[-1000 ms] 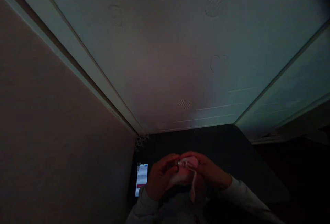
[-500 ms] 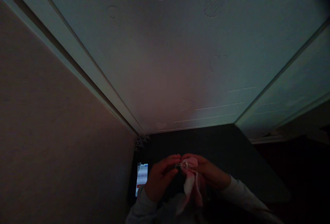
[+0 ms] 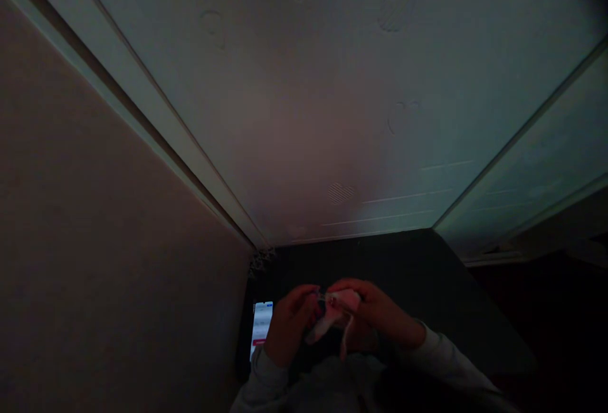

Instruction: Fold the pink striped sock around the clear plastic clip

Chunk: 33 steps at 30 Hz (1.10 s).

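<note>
In a dim room, my left hand [image 3: 289, 327] and my right hand [image 3: 380, 315] meet above a dark surface [image 3: 427, 286]. Both are closed on a small pink and white piece of soft material [image 3: 339, 308], with a thin pale strand hanging down from it. Fingertips of both hands pinch its upper edge. I cannot make out what the piece is. Pale sleeves cover both forearms.
A lit phone [image 3: 261, 327] lies on the dark surface just left of my left hand. A pale wall with faint heart marks [image 3: 339, 192] rises behind. A brownish panel [image 3: 95, 261] stands at the left, a pale frame [image 3: 522, 166] at the right.
The pink piece has shifted in my fingers: it hung lower half a second ago and is now gathered higher between both hands. My left hand moved slightly left and down.
</note>
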Each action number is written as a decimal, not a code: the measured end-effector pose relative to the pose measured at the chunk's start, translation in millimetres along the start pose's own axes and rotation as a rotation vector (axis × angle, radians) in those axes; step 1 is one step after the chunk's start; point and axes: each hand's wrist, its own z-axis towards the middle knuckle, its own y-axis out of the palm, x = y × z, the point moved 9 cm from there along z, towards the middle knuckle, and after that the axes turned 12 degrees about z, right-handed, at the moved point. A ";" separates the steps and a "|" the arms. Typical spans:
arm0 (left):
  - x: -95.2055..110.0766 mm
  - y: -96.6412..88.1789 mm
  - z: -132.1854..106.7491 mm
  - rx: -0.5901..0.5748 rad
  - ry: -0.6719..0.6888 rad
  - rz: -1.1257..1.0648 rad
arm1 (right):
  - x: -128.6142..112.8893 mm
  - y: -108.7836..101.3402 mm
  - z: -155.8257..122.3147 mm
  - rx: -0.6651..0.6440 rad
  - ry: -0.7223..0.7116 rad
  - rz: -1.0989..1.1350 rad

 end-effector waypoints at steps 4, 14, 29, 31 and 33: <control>-2.7 3.2 2.2 -0.007 -0.036 -0.025 | 1.8 -5.1 -1.6 0.052 -0.033 -0.007; -24.2 9.9 7.3 -0.046 -0.174 -0.285 | 8.7 -7.6 0.5 -0.048 -0.032 0.012; -22.6 8.5 3.1 0.002 -0.253 -0.611 | -3.1 -7.3 -2.5 -0.038 -0.072 -0.228; -20.9 7.7 3.2 0.004 -0.249 -0.607 | -6.1 -6.6 -3.3 -0.022 -0.080 -0.286; -19.1 8.4 3.5 -0.001 -0.246 -0.592 | -8.3 -7.3 -3.8 0.010 -0.091 -0.328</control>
